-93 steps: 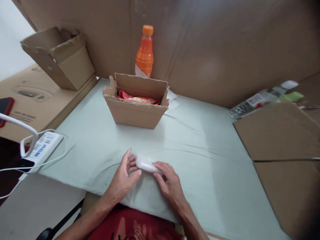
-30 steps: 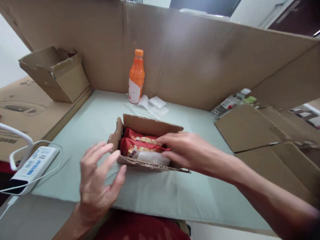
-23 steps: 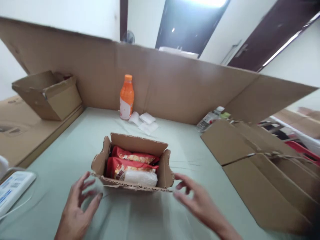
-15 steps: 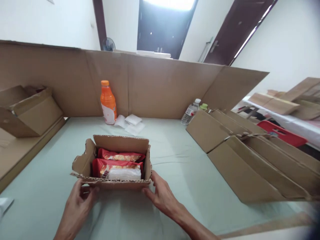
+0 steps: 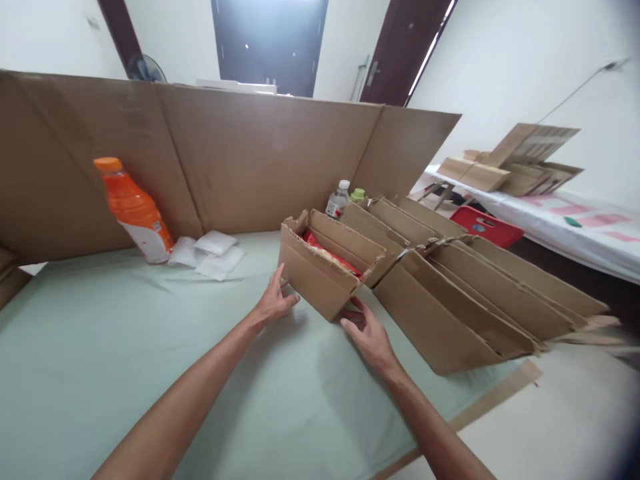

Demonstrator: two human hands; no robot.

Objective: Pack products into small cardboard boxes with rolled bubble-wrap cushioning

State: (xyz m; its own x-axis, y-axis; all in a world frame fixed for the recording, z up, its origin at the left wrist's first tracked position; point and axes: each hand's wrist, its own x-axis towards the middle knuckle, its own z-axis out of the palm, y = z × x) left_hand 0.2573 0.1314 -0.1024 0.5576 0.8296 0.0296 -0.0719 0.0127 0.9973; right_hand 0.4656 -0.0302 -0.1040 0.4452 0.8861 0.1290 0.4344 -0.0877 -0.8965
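The small open brown cardboard box [image 5: 320,277] with red snack packets [image 5: 327,252] inside is held tilted on the pale green table [image 5: 125,347], against a row of flat cardboard boxes [image 5: 450,300]. Left hand [image 5: 274,303] and right hand [image 5: 367,337] fingers are pressed against its lower corners, grasping it.

One view only, worn on my head, looking forward and down over my own arms, tipped up enough to catch the far doors, close on my left hand [image 5: 273,305], right hand [image 5: 369,335] and box [image 5: 320,280], table [image 5: 100,347] filling the foreground
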